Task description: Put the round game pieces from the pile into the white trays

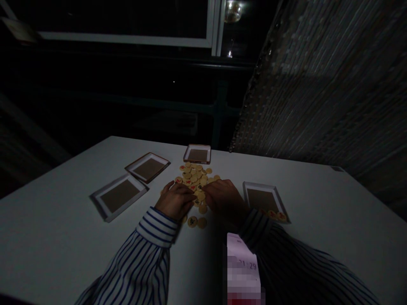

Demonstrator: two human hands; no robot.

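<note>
A heap of round wooden Chinese chess pieces lies on the white table, some with red or black characters facing up, others plain. My left hand rests over the heap's left side, palm down, fingers bent and partly spread, tips touching pieces. From the right, my right hand reaches into the heap with fingers curled together; whatever is between them is hidden. A few pieces lie apart, nearer to me. To the right stands a shallow box tray with several red-marked pieces along its near edge.
Two shallow box trays, a pale one and a brown-rimmed one, stand at the left. Another brown-rimmed tray is behind the heap. A lit phone lies below my right wrist. A bead curtain hangs beyond; the room is dim.
</note>
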